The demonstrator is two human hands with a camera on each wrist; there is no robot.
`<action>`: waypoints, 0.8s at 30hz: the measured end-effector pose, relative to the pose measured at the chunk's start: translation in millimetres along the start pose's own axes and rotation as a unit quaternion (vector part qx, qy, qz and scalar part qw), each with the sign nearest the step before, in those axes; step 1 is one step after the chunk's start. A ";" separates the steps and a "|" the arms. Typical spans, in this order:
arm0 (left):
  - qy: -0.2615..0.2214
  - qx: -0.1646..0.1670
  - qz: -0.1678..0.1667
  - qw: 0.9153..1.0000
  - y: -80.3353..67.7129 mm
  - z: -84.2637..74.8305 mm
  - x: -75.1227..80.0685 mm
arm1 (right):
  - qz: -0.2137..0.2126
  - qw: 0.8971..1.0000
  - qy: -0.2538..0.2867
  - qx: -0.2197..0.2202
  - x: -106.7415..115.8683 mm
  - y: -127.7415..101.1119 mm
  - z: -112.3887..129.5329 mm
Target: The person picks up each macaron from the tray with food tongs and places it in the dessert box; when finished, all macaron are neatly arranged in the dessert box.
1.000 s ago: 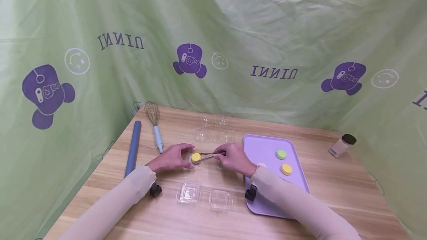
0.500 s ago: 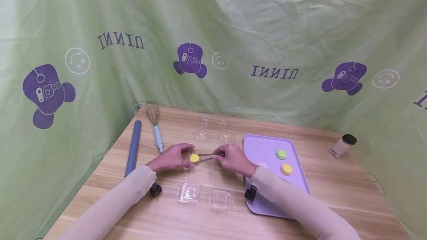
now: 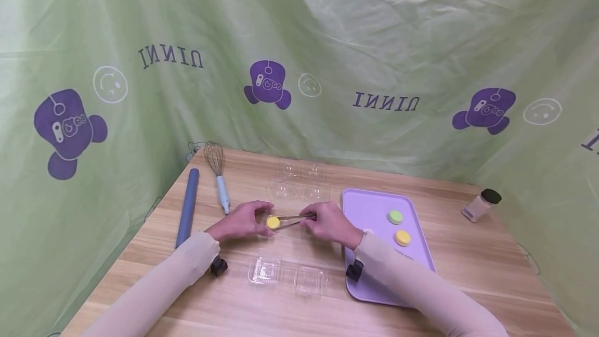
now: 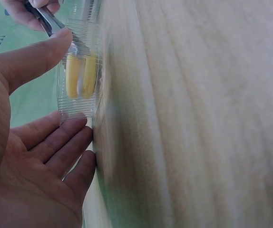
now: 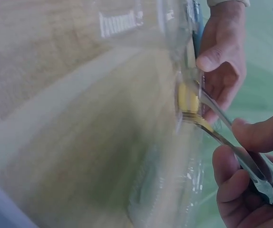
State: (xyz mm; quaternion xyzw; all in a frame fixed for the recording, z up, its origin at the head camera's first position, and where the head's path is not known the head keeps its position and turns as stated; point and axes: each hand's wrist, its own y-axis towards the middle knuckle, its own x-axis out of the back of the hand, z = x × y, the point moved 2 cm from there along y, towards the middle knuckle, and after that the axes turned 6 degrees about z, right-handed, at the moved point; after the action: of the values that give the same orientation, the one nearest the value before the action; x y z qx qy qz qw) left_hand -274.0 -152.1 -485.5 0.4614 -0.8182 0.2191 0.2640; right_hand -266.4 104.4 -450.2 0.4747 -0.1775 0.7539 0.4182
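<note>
A yellow macaron (image 3: 273, 222) sits inside a small clear plastic box (image 4: 77, 107) on the table. My left hand (image 3: 241, 219) steadies that box, its thumb at one side and its fingertips at the opposite side. From the right, my right hand (image 3: 329, 222) grips metal tongs (image 5: 222, 137). Their tips reach into the box on either side of the macaron; whether they press on it I cannot tell. In the left wrist view the macaron's two yellow shells and pale filling show through the ribbed wall.
On the purple tray (image 3: 365, 204) at right lie a green macaron (image 3: 395, 217) and another yellow macaron (image 3: 402, 238). An open clear box (image 3: 309, 280) lies in front, clear domed packaging (image 3: 299, 181) behind. A whisk (image 3: 219, 176), blue rolling pin (image 3: 188, 207) and jar (image 3: 481, 205) flank the table.
The yellow macaron has shifted slightly left within the box, and the tongs' arms have spread a little. Both hands stay almost where they were.
</note>
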 end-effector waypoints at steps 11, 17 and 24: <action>0.004 -0.002 0.001 1.000 -0.7 -2.5 1.0 | -0.004 1.000 -0.006 -0.003 9.6 -1.5 0.8; 0.006 0.006 0.003 1.000 -1.0 -4.6 2.0 | -0.006 1.000 -0.021 0.008 13.5 -2.2 1.8; 0.010 -0.003 0.003 1.000 -1.2 -4.1 1.3 | -0.012 0.999 -0.043 0.030 17.5 -2.9 2.2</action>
State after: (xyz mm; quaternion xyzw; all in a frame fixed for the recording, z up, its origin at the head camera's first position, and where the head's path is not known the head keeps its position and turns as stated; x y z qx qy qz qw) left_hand -272.5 -151.1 -481.4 0.4561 -0.8175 0.2218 0.2731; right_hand -266.3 112.7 -434.4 0.5213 -0.1668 0.7326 0.4046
